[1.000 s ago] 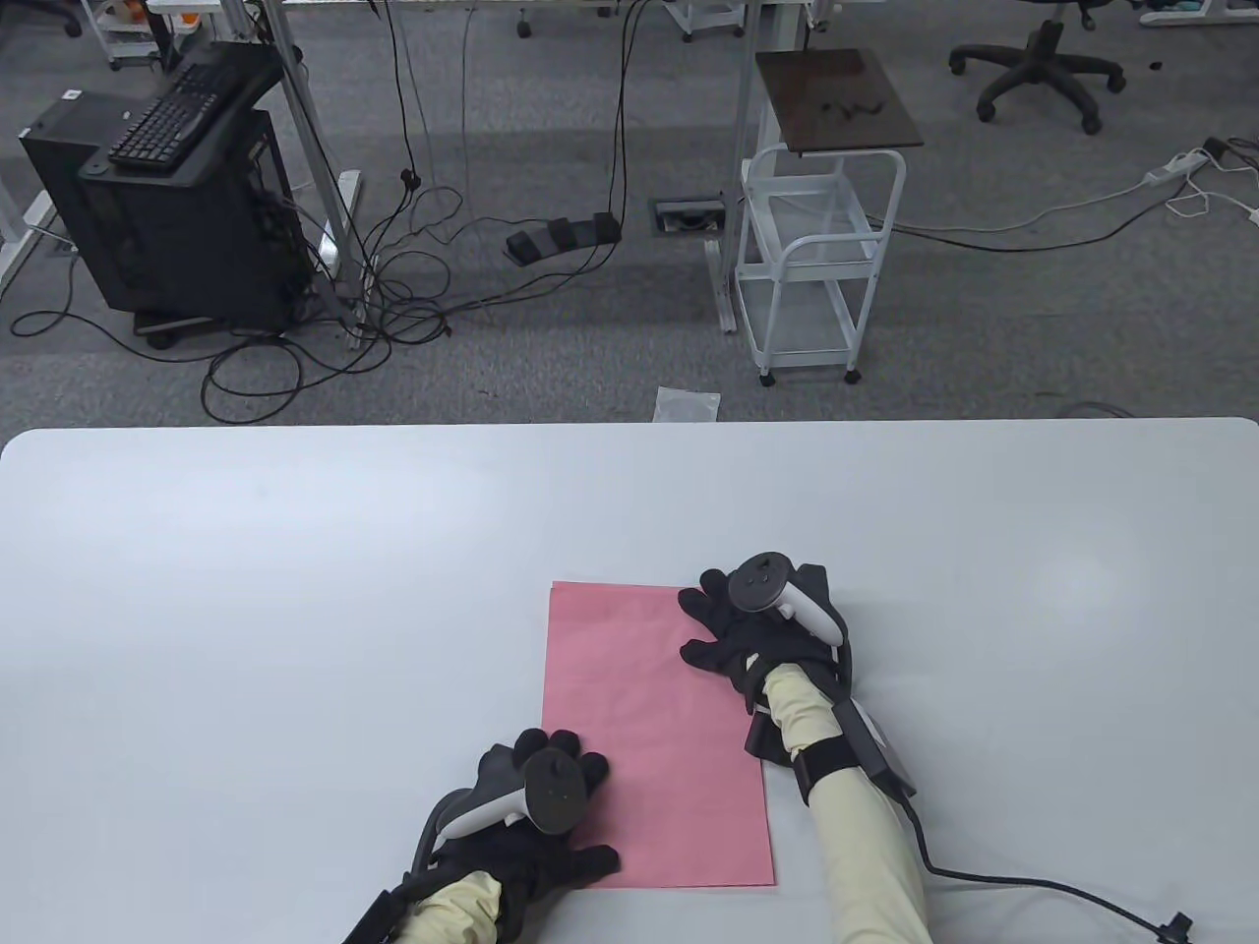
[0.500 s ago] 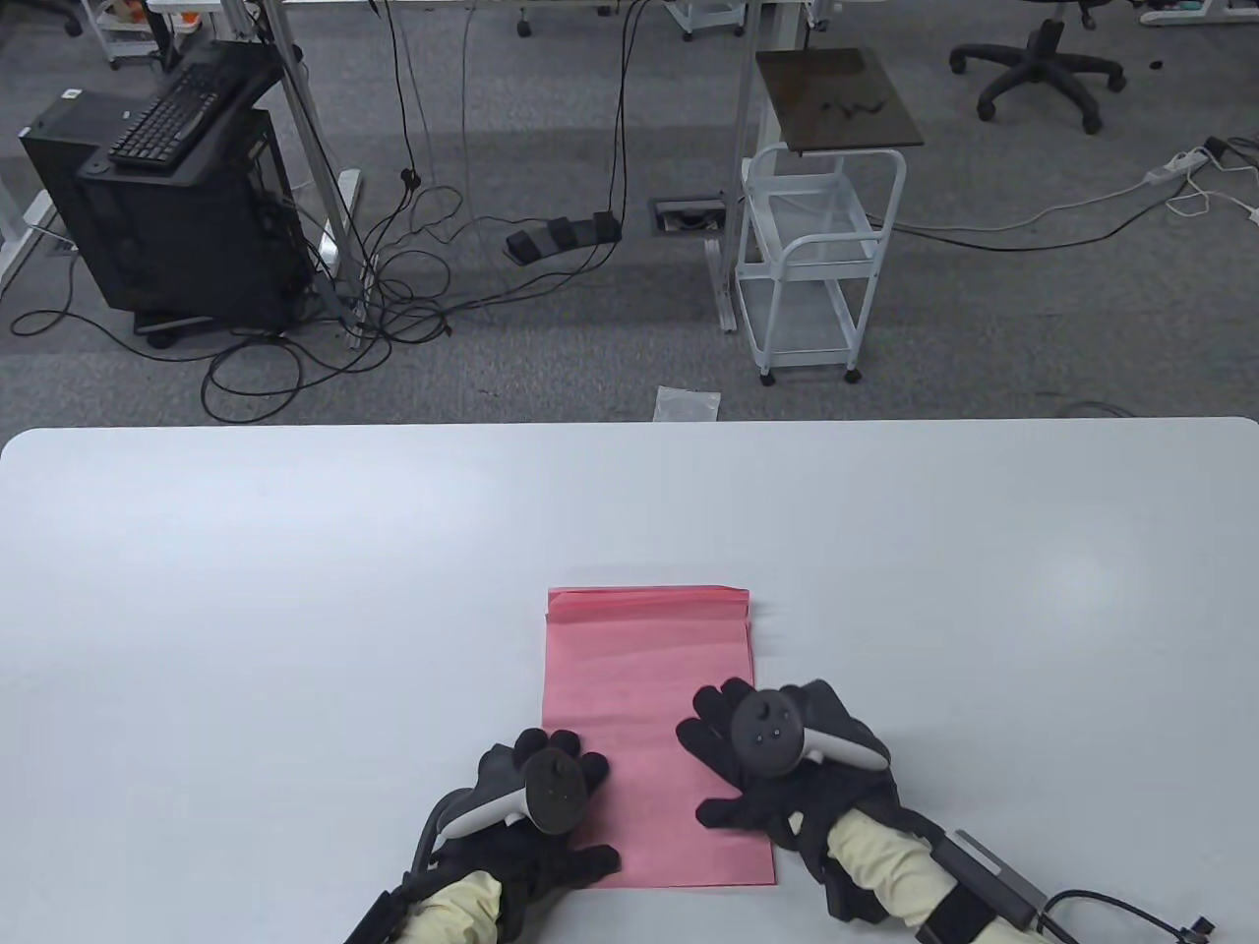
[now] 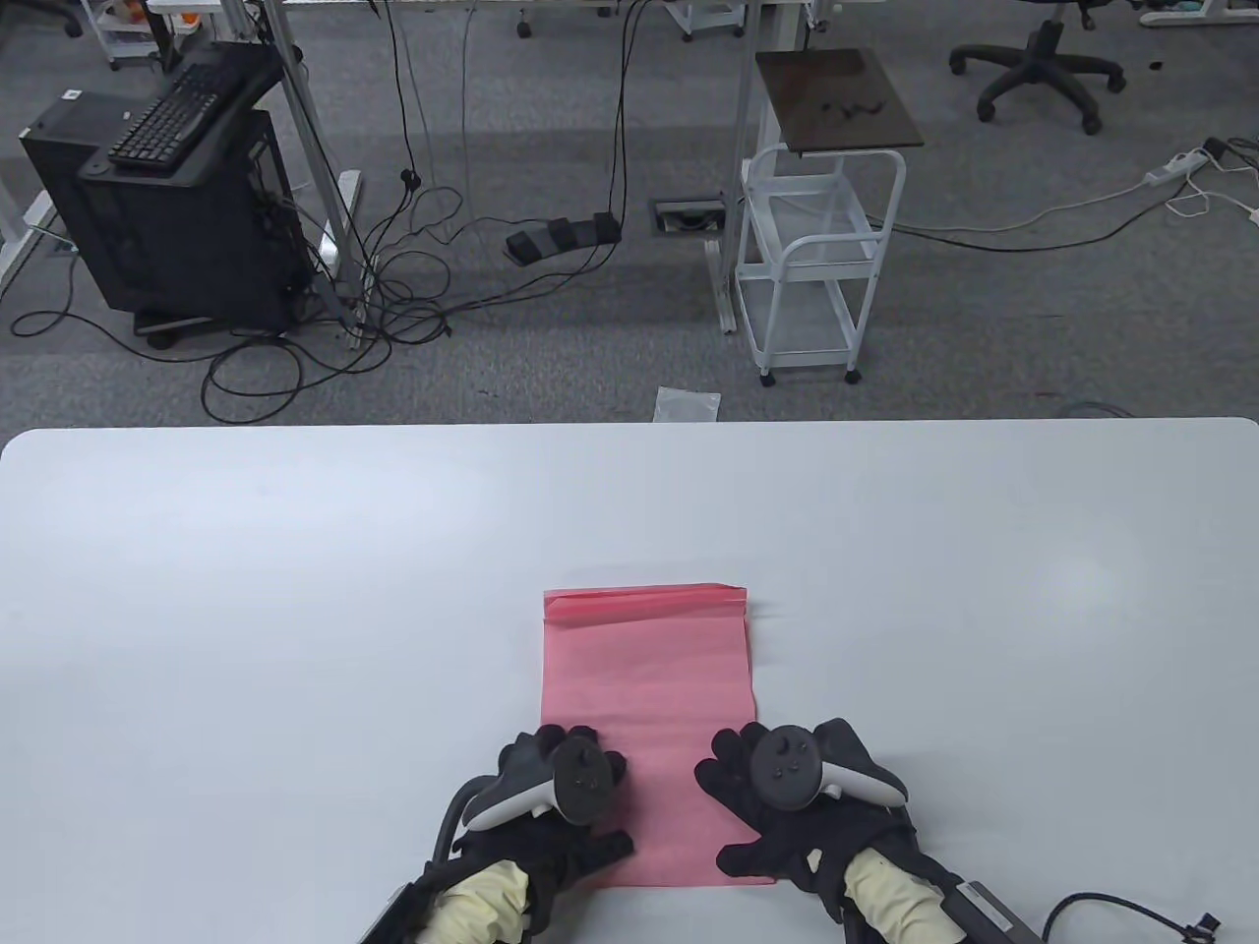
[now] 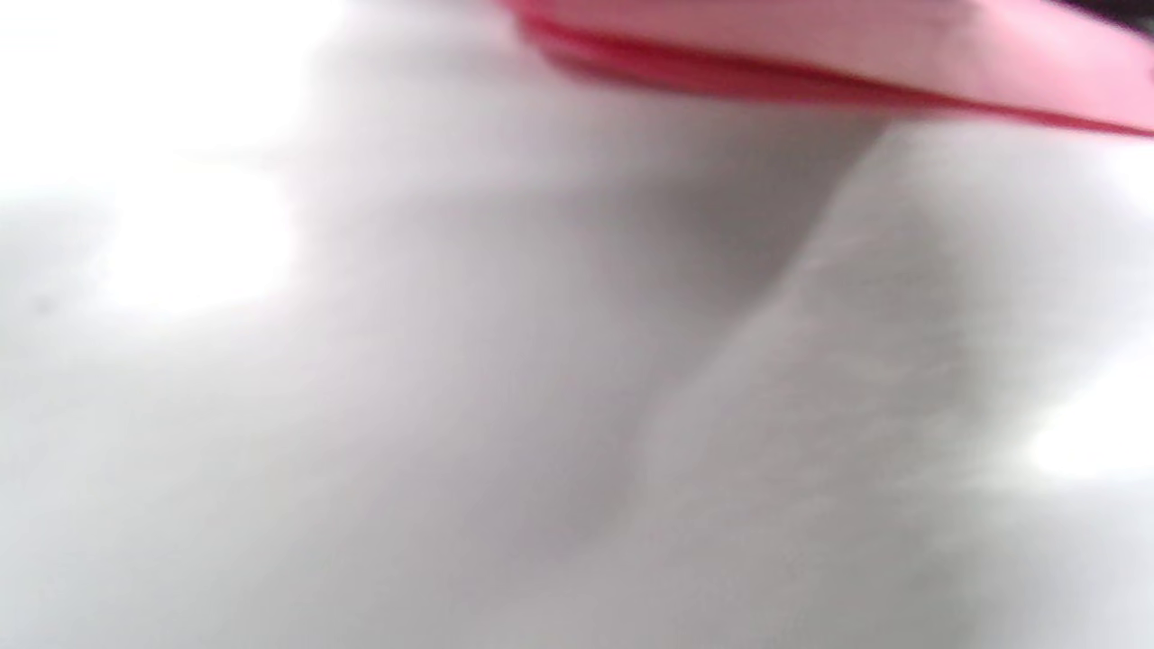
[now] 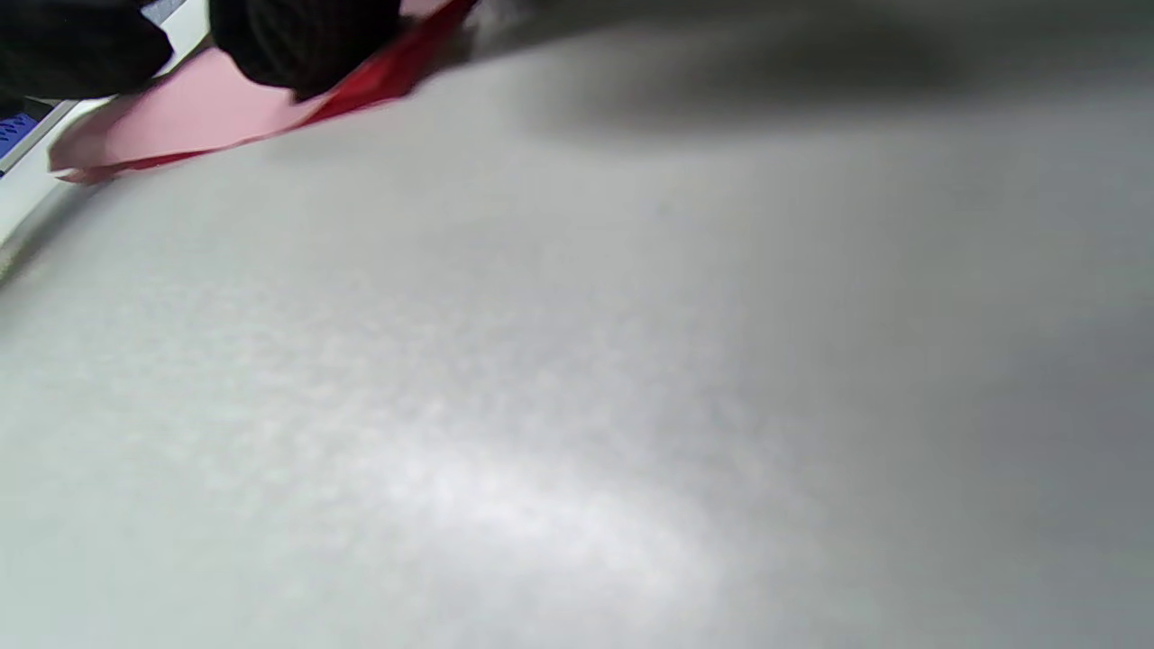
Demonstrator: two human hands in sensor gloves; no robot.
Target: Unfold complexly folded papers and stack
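Both flat and spread wide, left hand [image 3: 551, 801] and right hand [image 3: 787, 801] pressing the near corners of the pink paper [image 3: 647, 708], likely to keep it from sliding.

This is an office or lab workspace set up for recording. Grey carpet [image 3: 551, 383] covers the floor beyond a plain white worktop [image 3: 295, 551]. At the left a black computer tower [image 3: 167, 236] stands on a wheeled base with a keyboard [image 3: 182, 103] lying on top of it. Loose black cables [image 3: 393, 285] trail over the carpet around metal desk legs [image 3: 315, 167], and a foot pedal [image 3: 563, 236] lies among them. A white wire cart [image 3: 816, 265] on casters carries a dark board on top. A black swivel chair base [image 3: 1041, 69] stands at the far right, with a white power strip [image 3: 1175, 167] and its cord lying near it.
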